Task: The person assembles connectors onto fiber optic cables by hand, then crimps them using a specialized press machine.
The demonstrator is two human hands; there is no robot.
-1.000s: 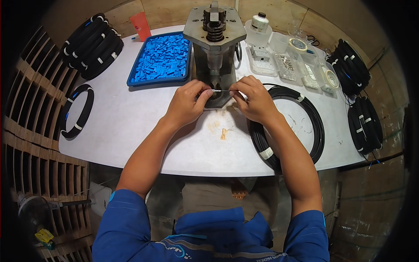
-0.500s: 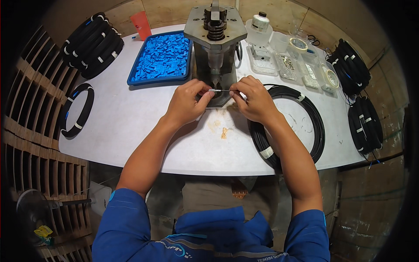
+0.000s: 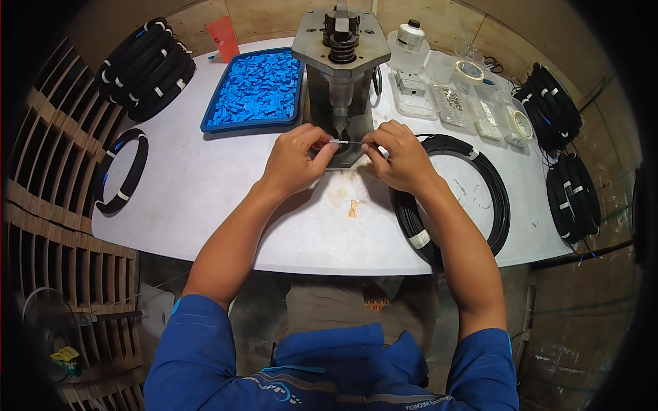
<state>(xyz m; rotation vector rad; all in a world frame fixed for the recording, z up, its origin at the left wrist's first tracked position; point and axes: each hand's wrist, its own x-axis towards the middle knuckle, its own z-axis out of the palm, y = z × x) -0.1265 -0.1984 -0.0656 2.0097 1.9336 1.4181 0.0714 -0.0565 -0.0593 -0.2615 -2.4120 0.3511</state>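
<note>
At the foot of a metal press (image 3: 375, 42), both of my hands meet in a pinch, close together. My left hand (image 3: 293, 161) grips a small whitish-silver connector piece (image 3: 334, 142) between thumb and fingers. From that piece a thin wire (image 3: 354, 142) runs across to my right hand (image 3: 397, 161), whose thumb and fingertips are closed on it. The piece and wire lie level in front of the press's lower tooling; whether they touch it I cannot tell. A large coil of black cable (image 3: 502, 198) lies partly under my right forearm.
Left of the press is a dark blue tray (image 3: 250, 127) of small blue parts, with a red cup (image 3: 223, 40) behind. Black coils (image 3: 147, 72) are stacked at far left, a single coil (image 3: 132, 171) nearer. Clear containers (image 3: 415, 103) and more coils (image 3: 555, 106) stand right.
The view has shifted very slightly. Both hands keep their pinch on the connector piece and wire in front of the press.
</note>
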